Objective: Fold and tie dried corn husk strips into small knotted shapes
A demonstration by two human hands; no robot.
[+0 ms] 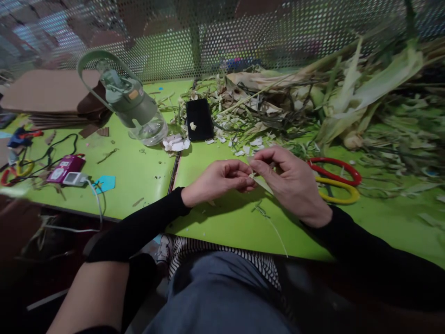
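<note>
Over the green table my left hand (222,178) and my right hand (290,183) meet, fingertips almost touching. Between them is a narrow pale-green plant strip (263,184), probably husk, pinched by my right thumb and fingers. My left fingers are curled closed at its other end; the exact grip there is partly hidden. Just below lie some thin green shreds (260,209) with one long thread. Close by my right hand rest scissors, their red handle (335,169) and yellow handle (339,191) showing, blades hidden.
Husks and trimmings (271,102) are heaped along the back and right. A black phone (199,121), a bottle (128,104) and crumpled white paper (175,143) stand behind my left hand. At left are stacked brown sheets (52,93) and a purple box (66,168) with a cable. Perforated metal panels border the back.
</note>
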